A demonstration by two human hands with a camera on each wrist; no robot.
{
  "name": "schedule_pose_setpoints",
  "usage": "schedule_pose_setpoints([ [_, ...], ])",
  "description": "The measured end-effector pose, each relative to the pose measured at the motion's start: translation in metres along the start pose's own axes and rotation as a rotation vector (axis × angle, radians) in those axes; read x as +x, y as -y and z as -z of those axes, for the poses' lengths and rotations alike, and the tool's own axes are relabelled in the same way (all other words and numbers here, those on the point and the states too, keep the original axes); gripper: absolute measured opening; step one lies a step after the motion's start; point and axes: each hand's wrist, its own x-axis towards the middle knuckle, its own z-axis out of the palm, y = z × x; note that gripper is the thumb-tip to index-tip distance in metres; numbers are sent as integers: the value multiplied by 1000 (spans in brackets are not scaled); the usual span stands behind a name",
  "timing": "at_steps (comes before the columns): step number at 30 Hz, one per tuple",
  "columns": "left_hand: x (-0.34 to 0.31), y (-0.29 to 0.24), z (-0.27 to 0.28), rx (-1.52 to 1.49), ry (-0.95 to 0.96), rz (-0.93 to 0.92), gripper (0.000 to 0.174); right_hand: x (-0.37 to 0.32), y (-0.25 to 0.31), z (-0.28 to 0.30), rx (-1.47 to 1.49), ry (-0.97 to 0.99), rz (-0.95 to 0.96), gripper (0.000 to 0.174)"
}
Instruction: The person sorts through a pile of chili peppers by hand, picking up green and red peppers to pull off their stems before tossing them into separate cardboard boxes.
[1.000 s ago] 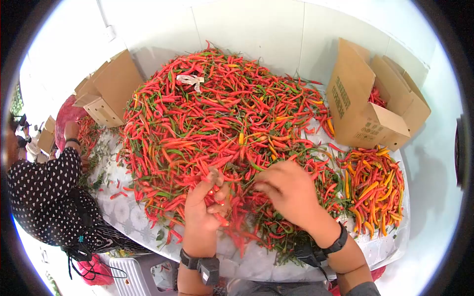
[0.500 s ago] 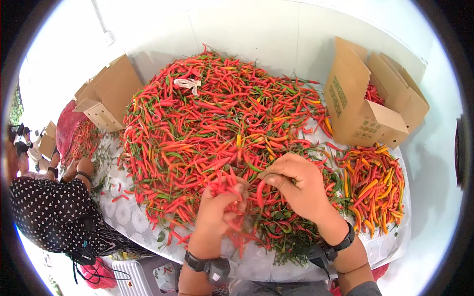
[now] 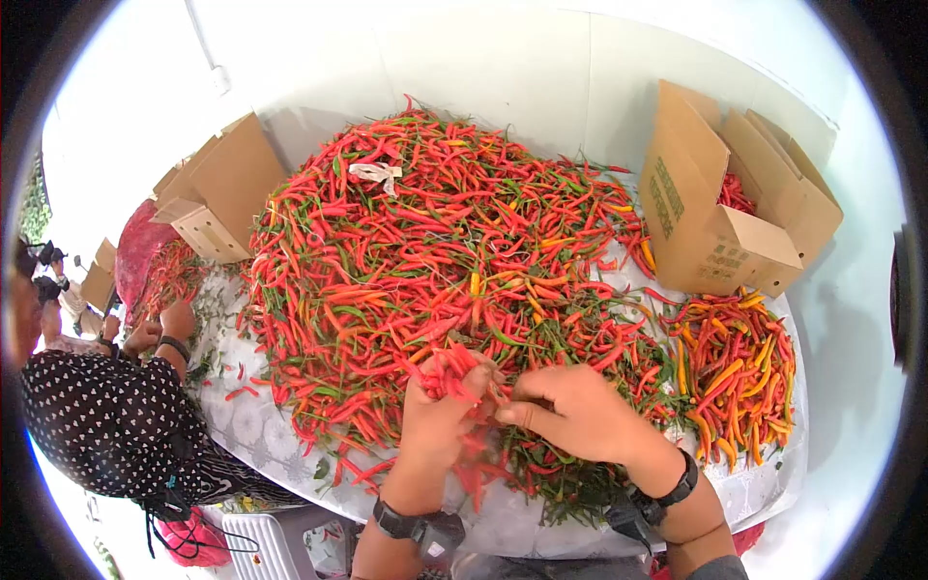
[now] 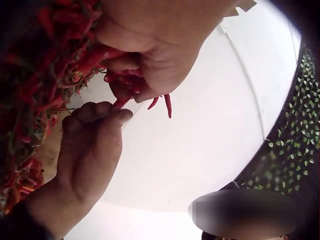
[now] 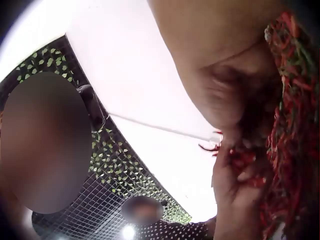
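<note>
In the head view my left hand (image 3: 433, 425) is raised over the front of the big pile, gripping a bunch of red chilies (image 3: 450, 371). My right hand (image 3: 570, 416) comes in from the right, its fingertips right at that bunch. The left wrist view shows the right hand (image 4: 92, 145) pinching one red chili (image 4: 119, 104) between thumb and fingers, just below the left hand (image 4: 155, 45). Beneath the hands spreads the large pile of red chilies (image 3: 387, 251) with some green and orange ones. Dark green stems and leaves (image 3: 570, 493) lie under the right wrist.
A smaller heap of orange and red chilies (image 3: 730, 387) is at the right. Open cardboard boxes stand at the back right (image 3: 686, 227) and left (image 3: 227, 198). Another person (image 3: 106, 406) works at the left table edge, near a white stool (image 3: 259, 541).
My right hand went out over the pile, then came down and back to the left hand's bunch. The left hand shifted right. The other person brought both hands to the chilies at far left.
</note>
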Motion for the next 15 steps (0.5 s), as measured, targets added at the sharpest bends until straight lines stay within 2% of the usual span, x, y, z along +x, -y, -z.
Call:
schedule_pose_setpoints([
  [1,1,1,-1,23,-26,-50,12,-2,-2,-5,6,85,-2,30],
  [5,3,8,0,101,-86,-193,11,2,0,-22,-48,-299,54,22],
  [8,2,8,-3,102,-135,-211,12,3,-4,-34,-154,-426,160,18],
  [9,1,8,-5,93,-158,-204,12,3,-3,-31,-173,-360,226,17],
  [11,-4,-3,-1,-52,-95,-11,13,4,-3,-20,-209,-219,354,16],
  [12,-5,-7,0,-126,-62,82,13,6,-7,-16,-123,-168,377,16],
  [15,-3,-1,5,-202,-1,144,14,10,-18,-6,104,-38,414,16],
])
